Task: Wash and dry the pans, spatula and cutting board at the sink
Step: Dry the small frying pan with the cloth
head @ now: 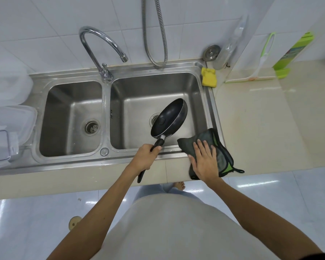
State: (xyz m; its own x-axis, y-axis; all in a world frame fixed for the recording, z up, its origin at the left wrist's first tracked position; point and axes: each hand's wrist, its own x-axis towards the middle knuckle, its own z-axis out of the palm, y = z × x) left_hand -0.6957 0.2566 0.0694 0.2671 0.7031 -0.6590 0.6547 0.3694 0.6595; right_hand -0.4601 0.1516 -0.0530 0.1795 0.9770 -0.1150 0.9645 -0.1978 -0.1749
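- sink (pixel 208 102): two steel basins set in the counter (pixel 261 119).
- pan (pixel 169 120): black, tilted over the right basin, just beyond the left hand.
- cloth (pixel 223 152): dark with green trim, lying on the sink's front right corner.
- left hand (pixel 145 156): fingers wrapped round the pan's handle.
- right hand (pixel 204 159): fingers spread flat on the cloth.
- sponge (pixel 208 76): yellow, on the far right rim.

Yellow sponge (pixel 208 76), squeegee (pixel 248 79) near wall — clear tubs (pixel 11 119) far left.
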